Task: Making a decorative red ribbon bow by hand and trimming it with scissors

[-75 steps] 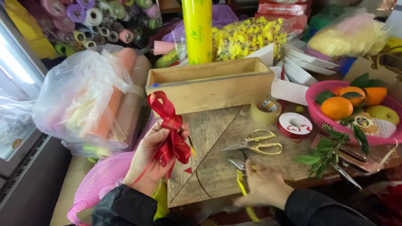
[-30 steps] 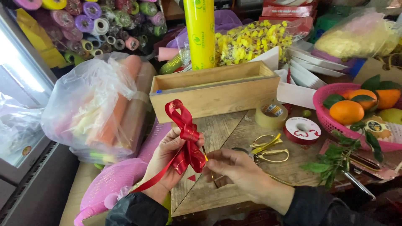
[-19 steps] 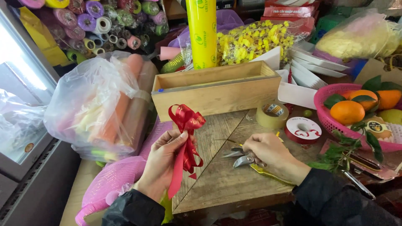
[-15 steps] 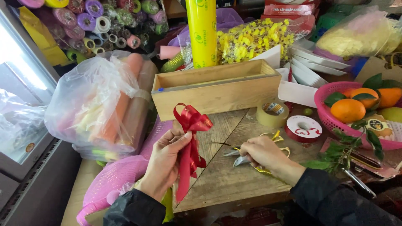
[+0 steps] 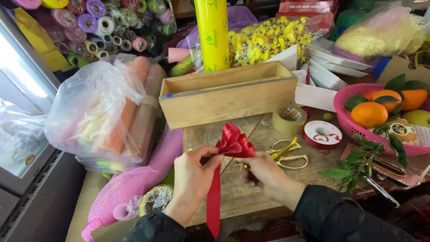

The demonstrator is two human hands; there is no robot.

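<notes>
Two hands at one glossy red looped ribbon bow (image 5: 234,144), held above the wooden worktop (image 5: 251,197): left hand (image 5: 193,174) pinched shut on its base, right hand (image 5: 263,169) closed against its right side. Ribbon tail hangs straight down between both. Gold-handled scissors (image 5: 286,154) lie just right.

Glossy red ribbon bow (image 5: 233,144) with a plain red tail, gold-handled scissors (image 5: 286,154), red ribbon spool (image 5: 321,134) with white face. Pale bare-wood box (image 5: 228,93), tan tape roll (image 5: 290,119), yellow film roll (image 5: 212,33), pink basket (image 5: 354,125) of orange fruit (image 5: 369,114) with green leaves. Pink mesh (image 5: 139,179), black sleeves (image 5: 340,215).
</notes>
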